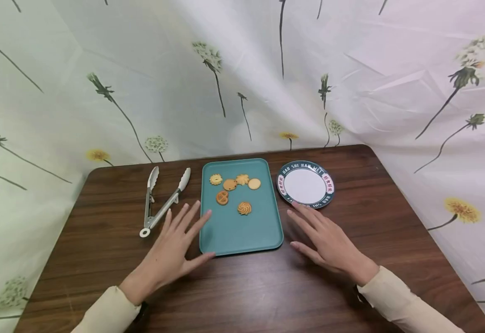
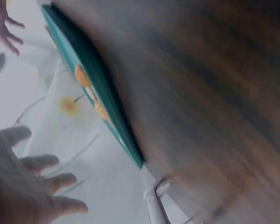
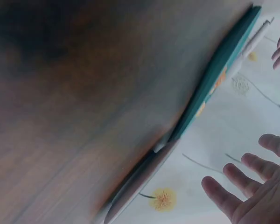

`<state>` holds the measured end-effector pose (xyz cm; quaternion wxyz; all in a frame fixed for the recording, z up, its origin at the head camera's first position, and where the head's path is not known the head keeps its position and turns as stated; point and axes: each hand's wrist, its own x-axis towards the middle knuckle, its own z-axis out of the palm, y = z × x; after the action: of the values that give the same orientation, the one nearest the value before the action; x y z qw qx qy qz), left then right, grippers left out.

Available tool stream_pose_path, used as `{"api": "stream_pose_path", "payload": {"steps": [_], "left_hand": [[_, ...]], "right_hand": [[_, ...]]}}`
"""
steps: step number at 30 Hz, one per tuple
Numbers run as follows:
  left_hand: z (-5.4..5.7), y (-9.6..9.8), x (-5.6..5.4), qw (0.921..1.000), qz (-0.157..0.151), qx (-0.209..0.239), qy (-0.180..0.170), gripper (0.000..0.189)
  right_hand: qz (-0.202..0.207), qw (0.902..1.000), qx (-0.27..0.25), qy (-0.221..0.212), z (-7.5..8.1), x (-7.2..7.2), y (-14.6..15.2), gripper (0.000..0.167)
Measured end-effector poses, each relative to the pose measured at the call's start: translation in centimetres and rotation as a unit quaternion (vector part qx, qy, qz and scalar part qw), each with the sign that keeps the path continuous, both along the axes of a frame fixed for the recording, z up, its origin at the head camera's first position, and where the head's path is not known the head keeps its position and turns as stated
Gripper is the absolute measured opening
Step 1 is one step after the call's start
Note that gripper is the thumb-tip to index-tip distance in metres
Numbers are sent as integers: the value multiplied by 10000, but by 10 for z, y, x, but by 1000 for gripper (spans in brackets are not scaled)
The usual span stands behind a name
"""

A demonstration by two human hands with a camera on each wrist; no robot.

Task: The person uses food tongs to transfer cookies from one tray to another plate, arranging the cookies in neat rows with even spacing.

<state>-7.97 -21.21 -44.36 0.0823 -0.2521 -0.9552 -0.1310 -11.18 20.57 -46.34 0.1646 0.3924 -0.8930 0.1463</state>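
Note:
A teal tray (image 1: pixel 242 236) lies on the table with several cookies on its far half. Among them are a swirl cookie (image 1: pixel 244 208), a pretzel-shaped cookie (image 1: pixel 222 198) and a plain round cookie (image 1: pixel 254 184). My left hand (image 1: pixel 171 252) spreads its fingers at the tray's left edge and holds nothing; the left wrist view shows it raised off the table. To the tray's right, my right hand (image 1: pixel 332 243) is held with fingers extended, also empty, just in front of the round plate (image 1: pixel 305 186). Metal tongs (image 1: pixel 161 210) with pale tips lie spread apart left of the tray.
The dark wooden table (image 1: pixel 259 296) has its back edge against a hanging cloth (image 1: pixel 251 83) printed with dandelions. Bare wood shows in front of the tray and along both sides.

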Motion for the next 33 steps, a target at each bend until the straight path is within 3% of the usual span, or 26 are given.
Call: {"api": "stream_pose_path", "payload": {"steps": [4,8,16,22,26,29,33], "left_hand": [[4,-8,-15,9980,463,191,386,96],[7,-18,-31,9917,985,473,681,88],[8,-36,-53,9741,2157,661,180,92],[6,-45,-60,9643,2594,542,-24,97],[6,-50,-62,9568,2863,444,-250,99],[5,-53,-64,9529,2982,354,-433,102],[5,-56,-69,9515,3019,295,-512,105]], "right_hand": [[-241,9991,-344,-15,2,-9,0,70],[-745,9943,-717,-273,4,-18,2,67],[-1531,9702,-1713,-765,2,-35,7,56],[-1939,9410,-2478,-1247,-6,-48,12,46],[-2550,9190,-2628,-1459,-11,-53,17,34],[-3060,8992,-2705,-1569,-14,-56,22,25],[-3429,8670,-2905,-2153,-15,-61,31,27]]}}
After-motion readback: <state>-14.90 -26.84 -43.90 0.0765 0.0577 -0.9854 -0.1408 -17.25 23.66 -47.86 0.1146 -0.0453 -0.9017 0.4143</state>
